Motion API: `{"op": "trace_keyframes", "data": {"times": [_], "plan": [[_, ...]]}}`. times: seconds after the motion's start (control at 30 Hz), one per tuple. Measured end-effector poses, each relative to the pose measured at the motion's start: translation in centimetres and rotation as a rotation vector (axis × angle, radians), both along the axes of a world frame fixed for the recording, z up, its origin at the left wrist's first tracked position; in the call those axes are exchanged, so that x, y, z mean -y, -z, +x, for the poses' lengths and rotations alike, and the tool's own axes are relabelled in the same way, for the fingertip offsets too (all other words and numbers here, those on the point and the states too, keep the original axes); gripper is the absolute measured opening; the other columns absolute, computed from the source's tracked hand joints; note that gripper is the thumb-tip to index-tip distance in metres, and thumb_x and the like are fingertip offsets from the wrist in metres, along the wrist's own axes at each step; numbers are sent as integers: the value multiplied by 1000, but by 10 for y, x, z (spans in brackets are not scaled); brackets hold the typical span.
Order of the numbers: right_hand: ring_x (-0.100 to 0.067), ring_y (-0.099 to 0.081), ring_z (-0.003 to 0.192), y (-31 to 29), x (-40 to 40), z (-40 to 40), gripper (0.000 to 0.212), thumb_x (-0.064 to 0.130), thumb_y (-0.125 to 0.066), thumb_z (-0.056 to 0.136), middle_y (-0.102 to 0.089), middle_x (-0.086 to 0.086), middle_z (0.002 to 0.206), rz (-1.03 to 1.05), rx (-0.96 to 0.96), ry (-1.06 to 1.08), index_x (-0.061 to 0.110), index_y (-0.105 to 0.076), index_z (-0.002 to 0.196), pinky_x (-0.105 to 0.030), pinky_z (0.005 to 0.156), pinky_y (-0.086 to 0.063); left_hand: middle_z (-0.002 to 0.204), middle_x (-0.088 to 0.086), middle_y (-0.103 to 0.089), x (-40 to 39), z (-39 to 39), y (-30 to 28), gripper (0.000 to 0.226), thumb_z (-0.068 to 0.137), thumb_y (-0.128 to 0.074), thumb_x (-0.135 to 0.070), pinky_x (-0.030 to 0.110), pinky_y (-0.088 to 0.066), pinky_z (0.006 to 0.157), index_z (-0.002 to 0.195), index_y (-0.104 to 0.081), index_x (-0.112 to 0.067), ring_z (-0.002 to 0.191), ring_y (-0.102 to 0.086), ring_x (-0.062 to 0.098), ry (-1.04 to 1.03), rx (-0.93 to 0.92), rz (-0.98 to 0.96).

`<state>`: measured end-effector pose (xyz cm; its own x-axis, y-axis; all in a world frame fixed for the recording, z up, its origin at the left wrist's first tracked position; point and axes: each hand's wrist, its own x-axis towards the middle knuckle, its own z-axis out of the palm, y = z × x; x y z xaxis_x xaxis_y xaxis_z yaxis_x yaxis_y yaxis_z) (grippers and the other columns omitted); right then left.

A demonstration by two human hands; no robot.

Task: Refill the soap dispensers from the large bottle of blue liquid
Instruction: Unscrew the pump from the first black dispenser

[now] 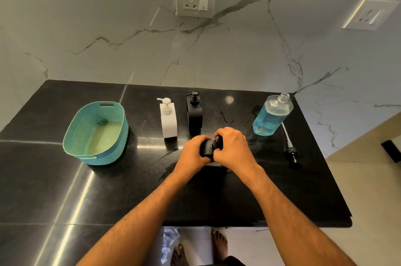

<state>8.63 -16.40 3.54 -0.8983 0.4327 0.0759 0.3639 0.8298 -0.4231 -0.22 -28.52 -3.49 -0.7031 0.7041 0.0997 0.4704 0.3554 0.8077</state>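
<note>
Black dispenser (207, 148), tabletop (282, 189) centre: left hand (193, 154) fingers clenched round body, right hand (233, 148) fingers gripping pump head. Risk, as I judge: cross-threading or slipping on wet surface; uncapped blue bottle (272, 114) stands right, knockable.

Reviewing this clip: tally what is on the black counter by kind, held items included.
Soap dispensers: 3 (white dispenser, black dispenser, held black dispenser gripped by left hand and right hand)
Large bottle of blue liquid, uncapped: 1
Loose pump: 1
Teal basket: 1
Total: 6
</note>
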Motion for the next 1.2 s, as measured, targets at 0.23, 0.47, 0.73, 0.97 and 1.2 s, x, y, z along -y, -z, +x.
{"op": "trace_keyframes", "data": {"times": [0.23, 0.47, 0.73, 0.97, 1.2], "plan": [[-23, -62, 90, 3, 5, -5, 26, 28, -74, 78, -60, -5, 95, 84, 53, 31, 12, -63, 95, -25, 70, -43, 108, -6, -70, 0, -1, 2, 55, 66, -91, -21, 31, -54, 88, 116, -68, -20, 97, -64, 8, -9, -1, 23], [-22, -59, 93, -4, 4, -5, 46, 42, -75, 76, -55, -4, 106, 77, 37, 51, 15, -60, 110, -31, 74, -51, 110, -5, -70, 0, -1, 3, 57, 67, -92, -24, 30, -55, 88, 118, -68, -18, 100, -64, 7, -7, 10, 45], [-23, -59, 96, -8, 7, -9, 60, 30, -78, 68, -51, -3, 111, 10, 87, -12, 18, -56, 122, -27, 72, -41, 109, -8, -70, 0, -3, 1, 54, 68, -91, -23, 31, -56, 89, 117, -68, -21, 99, -64, 4, -1, 20, 40], [-26, -64, 104, -10, 8, -13, 72, 12, -75, 68, -66, -8, 109, -54, 81, -40, 13, -50, 136, -24, 77, -43, 111, -8, -71, 0, -3, 2, 56, 67, -92, -25, 30, -56, 90, 117, -69, -22, 101, -65, 4, 5, 25, 56], [-23, -65, 96, -13, 10, -12, 46, 23, -76, 76, -66, -6, 101, 66, 69, 15, 14, -54, 116, -30, 76, -53, 108, -10, -72, 1, -4, 1, 57, 65, -94, -30, 28, -55, 88, 116, -69, -22, 100, -65, 3, 17, 29, 65]]}}
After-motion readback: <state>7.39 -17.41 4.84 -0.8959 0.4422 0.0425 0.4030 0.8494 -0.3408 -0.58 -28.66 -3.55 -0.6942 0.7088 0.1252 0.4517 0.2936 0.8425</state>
